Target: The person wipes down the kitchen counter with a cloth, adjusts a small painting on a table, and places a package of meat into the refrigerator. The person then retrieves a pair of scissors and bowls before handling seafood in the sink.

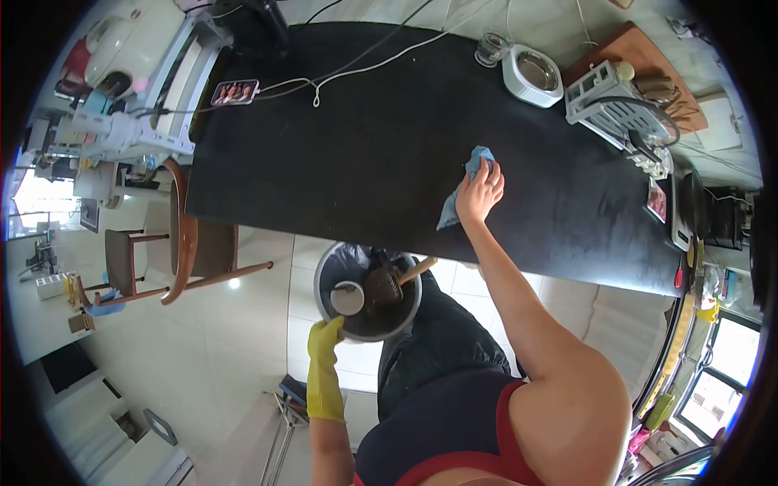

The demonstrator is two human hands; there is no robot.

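My left hand point(325, 336), in a long yellow rubber glove, grips the near left rim of a round grey bin point(322, 271). The bin hangs or stands just below the table's near edge; its base is hidden. Inside it are a pale round container point(348, 298) and a dark brown item point(381, 285) next to a wooden handle point(418, 270) that sticks out over the rim. My bare right hand point(481, 194) presses a crumpled blue cloth point(450, 209) onto the black tabletop point(348, 146), its fingers bent over the cloth.
At the back lie a phone point(235, 92) and a white cable point(365, 68). A glass point(491, 50), a white pet bowl point(535, 74) and a grey rack point(612, 105) stand at the back right. A chair point(180, 235) is by the left end.
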